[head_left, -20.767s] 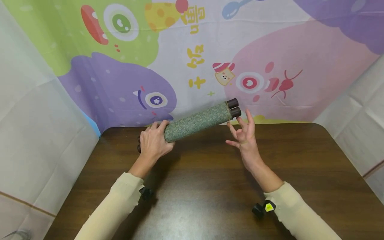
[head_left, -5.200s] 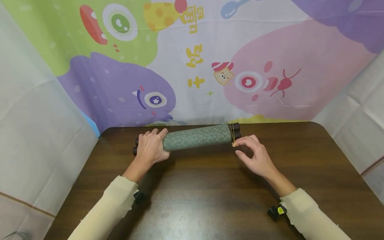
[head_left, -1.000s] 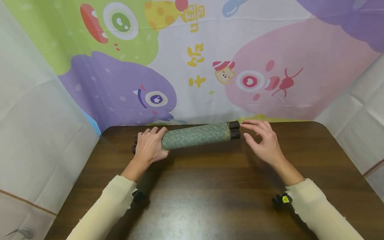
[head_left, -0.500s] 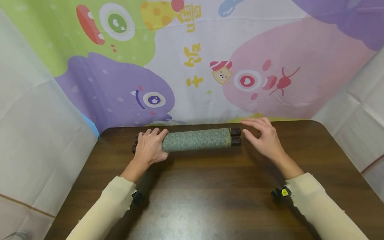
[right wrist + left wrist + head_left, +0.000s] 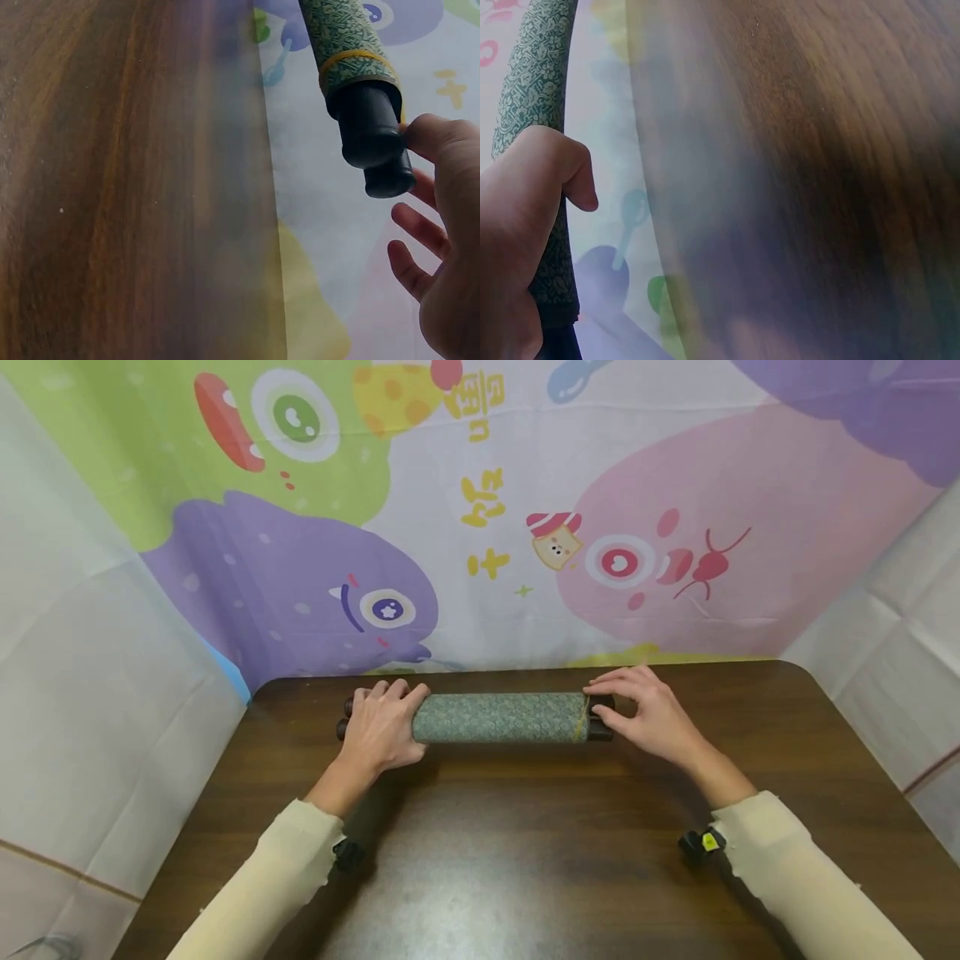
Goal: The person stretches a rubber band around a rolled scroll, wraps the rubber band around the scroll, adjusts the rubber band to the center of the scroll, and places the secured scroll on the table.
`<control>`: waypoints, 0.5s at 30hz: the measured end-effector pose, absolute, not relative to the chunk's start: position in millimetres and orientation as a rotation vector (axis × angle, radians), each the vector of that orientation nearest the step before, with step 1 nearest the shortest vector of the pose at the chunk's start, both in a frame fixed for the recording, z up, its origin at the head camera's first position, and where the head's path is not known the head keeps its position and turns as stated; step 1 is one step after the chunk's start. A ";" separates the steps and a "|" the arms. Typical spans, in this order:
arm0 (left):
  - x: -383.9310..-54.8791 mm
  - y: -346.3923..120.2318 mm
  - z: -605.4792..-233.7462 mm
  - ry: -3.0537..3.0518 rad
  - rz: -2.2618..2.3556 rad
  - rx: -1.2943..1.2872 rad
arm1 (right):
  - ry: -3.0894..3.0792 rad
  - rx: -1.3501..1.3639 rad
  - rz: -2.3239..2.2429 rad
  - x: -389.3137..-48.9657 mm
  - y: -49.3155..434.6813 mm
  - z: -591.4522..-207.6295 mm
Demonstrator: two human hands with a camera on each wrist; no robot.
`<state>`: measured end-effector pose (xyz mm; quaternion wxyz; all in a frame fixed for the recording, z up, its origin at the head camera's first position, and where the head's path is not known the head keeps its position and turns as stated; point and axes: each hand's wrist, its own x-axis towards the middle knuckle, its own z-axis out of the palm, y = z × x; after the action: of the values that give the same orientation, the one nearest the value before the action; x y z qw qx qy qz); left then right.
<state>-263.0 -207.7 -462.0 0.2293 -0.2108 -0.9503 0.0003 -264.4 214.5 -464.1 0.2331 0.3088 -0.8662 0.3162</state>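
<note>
Rolled scroll (image 5: 498, 718), green brocade-like pattern, held level above the tabletop (image 5: 480, 877), near its far edge, between the two far corners and a bit closer to the left one. Left hand (image 5: 382, 727) grasps the left end, fingers over the top, thumb curled round the near side; probably meant to steady the full length and leave the other end accessible. Left rod ends (image 5: 343, 728), black, poke out past that hand.

Right hand (image 5: 648, 714) is at the opposite end, thumb and index finger at the right rod ends (image 5: 367, 124), also black, beside a thin yellow band (image 5: 352, 53). Other fingers loosely bent. Can't tell whether thumb and index pinch something or only touch: contact partly hidden. Band loops round the roll near its rim, likely to stop it unwinding, and sits within fingertip reach.

Container-wise, the rolled cover acts like a sleeve round two rods; only their ends show, inner windings hidden.

Black wrist cameras (image 5: 347, 853) at the cuffs of pale sleeves (image 5: 270, 877). Cartoon-printed cloth backdrop (image 5: 525, 460) hangs behind the tabletop's far edge.
</note>
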 end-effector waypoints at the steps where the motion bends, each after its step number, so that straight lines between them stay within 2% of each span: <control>1: -262.8 -207.5 -461.8 -2.611 0.007 -0.584 | -2.388 0.858 0.866 -264.1 213.8 -465.1; 11: -261.2 -205.4 -460.8 -2.624 0.039 -0.604 | -2.371 0.915 0.833 -265.6 211.9 -466.7; 15: -260.8 -206.3 -461.2 -2.625 0.051 -0.612 | -2.395 1.025 0.722 -267.6 215.6 -461.4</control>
<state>-260.8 -206.3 -461.2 0.2212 -0.2213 -0.9496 0.0185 -267.6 215.6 -461.4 0.2174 0.3701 -0.8648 0.2606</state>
